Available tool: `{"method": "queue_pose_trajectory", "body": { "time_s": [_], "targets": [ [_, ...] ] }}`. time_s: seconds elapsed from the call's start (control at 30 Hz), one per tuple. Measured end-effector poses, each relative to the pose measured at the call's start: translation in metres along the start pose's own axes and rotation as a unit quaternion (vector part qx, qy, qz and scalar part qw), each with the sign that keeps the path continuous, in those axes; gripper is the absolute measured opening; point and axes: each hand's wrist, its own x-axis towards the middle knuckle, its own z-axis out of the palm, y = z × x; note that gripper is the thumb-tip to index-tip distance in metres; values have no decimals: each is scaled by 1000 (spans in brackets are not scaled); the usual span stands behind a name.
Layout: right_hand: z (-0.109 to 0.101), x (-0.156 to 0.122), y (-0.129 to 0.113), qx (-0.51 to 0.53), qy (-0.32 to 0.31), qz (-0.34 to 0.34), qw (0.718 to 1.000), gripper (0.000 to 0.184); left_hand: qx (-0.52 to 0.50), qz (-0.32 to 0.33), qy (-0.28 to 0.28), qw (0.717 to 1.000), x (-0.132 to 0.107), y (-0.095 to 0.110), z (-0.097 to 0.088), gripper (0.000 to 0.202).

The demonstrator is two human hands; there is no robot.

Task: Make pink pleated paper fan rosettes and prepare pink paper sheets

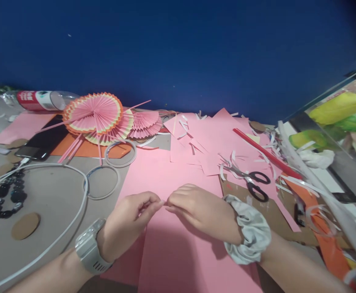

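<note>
Over large pink paper sheets (168,260), my two hands meet at the fingertips. My left hand (135,209), with a grey watch (92,246) on its wrist, pinches thumb against forefinger. Fingers bent and pressed together, my right hand (201,207) touches or nearly touches the left fingertips. A pale scrunchie (248,230) circles the right wrist. Whatever lies between the fingertips is too small or hidden to make out. Black-handled scissors (248,178) lie partly open beyond the right hand, on paper and cardboard.
Pleated pink paper fans (94,112) lie at the back left beside a plastic bottle (40,100) and a phone (45,138). A white cable (84,191), tape rings (103,181) and a bead bracelet (8,195) are at left. Paper scraps (193,142) and a red strip (266,152) lie at right.
</note>
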Motion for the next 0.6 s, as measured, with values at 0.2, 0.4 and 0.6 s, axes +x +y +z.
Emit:
{"method": "queue_pose_trajectory", "body": {
  "time_s": [0.2,0.4,0.6],
  "targets": [
    [7,-1,6,-7,-12,2,1000,28,43,33,-65,996,-6,1,-8,26],
    [0,-12,9,-13,-16,24,1000,25,-42,0,-71,997,-2,0,-12,18],
    [-6,-13,7,-9,-14,27,999,31,-46,24,-16,999,-4,5,-12,18]
  ]
}}
